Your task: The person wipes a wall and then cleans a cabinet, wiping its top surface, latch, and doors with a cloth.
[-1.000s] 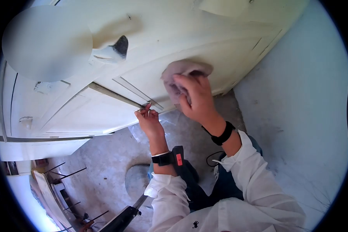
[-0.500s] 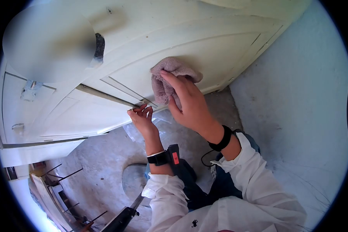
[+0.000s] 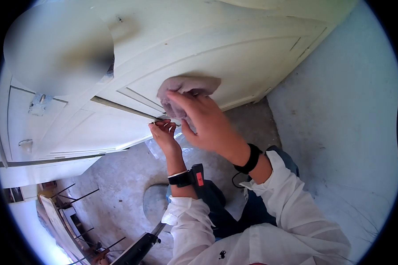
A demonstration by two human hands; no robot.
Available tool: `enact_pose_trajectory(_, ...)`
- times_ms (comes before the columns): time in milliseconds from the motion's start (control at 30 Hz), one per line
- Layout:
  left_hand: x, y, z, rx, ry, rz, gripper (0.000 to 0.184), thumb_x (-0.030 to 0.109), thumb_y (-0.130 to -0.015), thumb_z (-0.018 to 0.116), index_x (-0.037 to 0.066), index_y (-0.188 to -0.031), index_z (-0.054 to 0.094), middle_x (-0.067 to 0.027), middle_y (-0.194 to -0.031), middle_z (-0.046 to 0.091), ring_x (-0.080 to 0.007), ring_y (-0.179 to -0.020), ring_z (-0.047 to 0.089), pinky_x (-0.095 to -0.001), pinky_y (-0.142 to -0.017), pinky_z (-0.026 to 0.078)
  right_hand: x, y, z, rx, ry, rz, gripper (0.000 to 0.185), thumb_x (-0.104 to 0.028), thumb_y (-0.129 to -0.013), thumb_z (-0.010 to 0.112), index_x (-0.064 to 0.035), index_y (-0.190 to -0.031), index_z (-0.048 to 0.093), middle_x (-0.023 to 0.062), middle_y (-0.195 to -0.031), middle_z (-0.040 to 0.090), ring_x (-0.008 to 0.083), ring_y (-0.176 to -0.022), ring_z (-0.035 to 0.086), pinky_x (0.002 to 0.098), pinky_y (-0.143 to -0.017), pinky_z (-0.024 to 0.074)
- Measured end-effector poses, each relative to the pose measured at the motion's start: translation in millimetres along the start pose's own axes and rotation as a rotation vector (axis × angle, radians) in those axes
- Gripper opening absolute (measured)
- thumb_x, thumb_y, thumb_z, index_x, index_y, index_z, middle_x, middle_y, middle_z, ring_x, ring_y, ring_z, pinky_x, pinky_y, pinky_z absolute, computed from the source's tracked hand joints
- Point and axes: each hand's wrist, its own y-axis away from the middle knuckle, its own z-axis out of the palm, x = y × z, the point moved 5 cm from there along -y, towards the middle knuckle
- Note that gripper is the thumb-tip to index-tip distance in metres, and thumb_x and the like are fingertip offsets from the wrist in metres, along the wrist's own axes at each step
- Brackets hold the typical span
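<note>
Against the cream-painted cabinet door (image 3: 252, 62), my right hand (image 3: 205, 117) presses a crumpled mauve cloth (image 3: 188, 84), its fingers bent over the fabric. The cloth lies on the door's panel, near the edge by the gap. At that gap, just left of the cloth, my left hand (image 3: 164, 134) has its fingers curled around the door's edge, with the thumb on the near side. What the left fingertips touch is partly hidden.
A pale wall (image 3: 336, 110) closes off the right side. A round grey stool seat (image 3: 154, 201) and a black bar (image 3: 139, 249) are near my legs on the concrete floor (image 3: 106, 190). Clear plastic (image 3: 154, 148) lies below the door. Leaning boards and rods (image 3: 64, 225) stand at lower left.
My right hand and the cloth have moved left and slightly down along the door, closer to my left hand. The left hand stays at the door's edge, nearly still.
</note>
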Motion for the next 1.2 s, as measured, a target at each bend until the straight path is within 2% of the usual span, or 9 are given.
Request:
enact_pose_trajectory(167,1,2,0,0.017,0.050,-0.028,0.039,0.043,-0.094,0.028,0.008,-0.085,0.042,-0.0072,-0.078,0.053,-0.0154,-0.066,0.051,-0.0283,-0.064,0.044,3,-1,-14,0.169,0.074,-0.078,0.058,0.002,-0.066,0.056,-0.0050,-0.122,0.044,0.0126,-0.110,0.054,0.0307,-0.086,0.051,0.0374,-0.077,0.0414)
enact_pose_trajectory(267,1,4,0,0.031,0.059,-0.051,0.040,0.045,-0.093,0.028,0.009,-0.082,0.041,-0.0063,-0.078,0.051,-0.0158,-0.069,0.048,-0.0309,-0.070,0.042,8,-6,-30,0.263,0.151,-0.108,0.057,0.002,-0.066,0.056,-0.0043,-0.121,0.045,0.0129,-0.109,0.055,0.0317,-0.088,0.050,0.0380,-0.078,0.0410)
enact_pose_trajectory(333,0,3,-1,0.037,0.072,-0.028,0.039,0.045,-0.093,0.029,0.010,-0.081,0.042,-0.0054,-0.076,0.051,-0.0150,-0.067,0.047,-0.0299,-0.069,0.040,11,-5,-29,0.314,0.158,-0.149,0.059,0.001,-0.064,0.054,-0.0106,-0.121,0.047,0.0093,-0.099,0.058,0.0285,-0.082,0.051,0.0365,-0.071,0.0424)
enact_pose_trajectory(467,0,2,-3,0.048,0.122,0.000,0.036,0.040,-0.094,0.030,0.009,-0.080,0.043,-0.0047,-0.071,0.050,-0.0142,-0.063,0.046,-0.0270,-0.060,0.041,31,3,-11,0.155,0.124,-0.078,0.056,0.003,-0.066,0.054,-0.0087,-0.120,0.047,0.0119,-0.099,0.058,0.0292,-0.080,0.054,0.0373,-0.069,0.0450)
enact_pose_trajectory(667,1,5,-6,0.069,0.109,0.002,0.035,0.037,-0.094,0.030,0.008,-0.079,0.043,-0.0046,-0.070,0.048,-0.0140,-0.063,0.044,-0.0270,-0.061,0.039,75,20,7,0.024,0.137,-0.247,0.051,0.004,-0.066,0.053,-0.0125,-0.114,0.054,0.0101,-0.091,0.059,0.0278,-0.074,0.056,0.0355,-0.065,0.0466)
enact_pose_trajectory(867,1,6,-5,0.050,0.112,0.047,0.037,0.039,-0.094,0.031,0.007,-0.079,0.044,-0.0046,-0.071,0.048,-0.0138,-0.065,0.044,-0.0269,-0.061,0.039,96,36,2,-0.029,0.176,-0.241,0.030,0.001,-0.072,0.051,-0.0113,-0.098,0.061,0.0063,-0.094,0.061,0.0253,-0.081,0.057,0.0347,-0.070,0.0470)
enact_pose_trajectory(1067,4,7,-4,0.088,0.066,0.052,0.039,0.040,-0.094,0.031,0.007,-0.078,0.044,-0.0045,-0.069,0.048,-0.0132,-0.064,0.045,-0.0262,-0.061,0.039,115,35,2,-0.023,0.007,-0.076,0.022,0.003,-0.071,0.050,-0.0079,-0.086,0.063,0.0091,-0.078,0.062,0.0248,-0.067,0.059,0.0319,-0.060,0.0474)
enact_pose_trajectory(1133,2,6,-6,0.075,0.061,0.066,0.039,0.040,-0.094,0.031,0.007,-0.078,0.044,-0.0042,-0.068,0.048,-0.0132,-0.063,0.045,-0.0259,-0.061,0.039,116,33,2,0.070,-0.039,-0.106,0.030,0.012,-0.068,0.044,-0.0037,-0.083,0.064,0.0104,-0.066,0.060,0.0190,-0.049,0.051,0.0266,-0.048,0.0422)
enact_pose_trajectory(1200,3,6,-7,0.053,0.045,0.076,0.039,0.040,-0.094,0.031,0.006,-0.078,0.044,-0.0040,-0.068,0.048,-0.0131,-0.063,0.045,-0.0256,-0.060,0.039,115,33,2,0.087,-0.058,-0.087,0.029,0.012,-0.068,0.044,-0.0036,-0.082,0.064,0.0103,-0.066,0.060,0.0187,-0.049,0.052,0.0267,-0.048,0.0423)
